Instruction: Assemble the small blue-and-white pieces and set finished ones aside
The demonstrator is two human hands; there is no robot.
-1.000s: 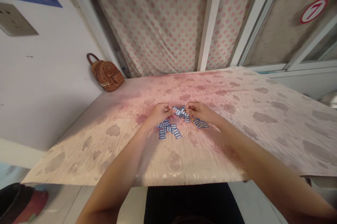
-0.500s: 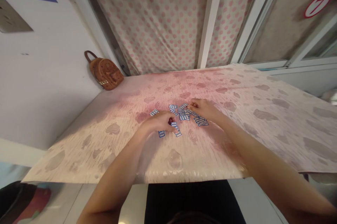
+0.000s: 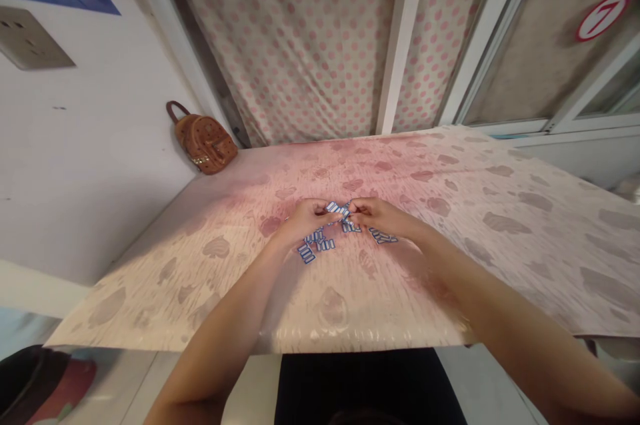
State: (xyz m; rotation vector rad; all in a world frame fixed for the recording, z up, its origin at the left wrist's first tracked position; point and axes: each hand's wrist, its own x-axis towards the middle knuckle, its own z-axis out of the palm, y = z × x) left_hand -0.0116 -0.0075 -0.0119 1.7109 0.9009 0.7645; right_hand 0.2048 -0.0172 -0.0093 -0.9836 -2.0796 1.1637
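Several small flat cards, blue-edged with white bars, lie in a loose scatter on the tablecloth. My left hand (image 3: 311,217) pinches one striped card (image 3: 336,208) between thumb and fingers, raised slightly over the others. Close against it from the right, my right hand (image 3: 373,215) has its fingertips pinched at the card's right end; whether they grip this card or another one is hidden. Below my left hand lies a cluster of cards (image 3: 325,244). More cards (image 3: 383,236) lie beneath my right wrist, and a few show between the hands.
A patterned tablecloth (image 3: 330,305) covers the table. At its far left corner a small brown backpack (image 3: 207,144) leans against the wall. A dotted curtain (image 3: 310,45) hangs behind the far edge. A dark and red object (image 3: 45,382) stands on the floor at lower left.
My left hand has moved up and right with a card, uncovering cards below it. My right hand has shifted slightly down and left, so the two hands now meet. The view has tilted slightly.
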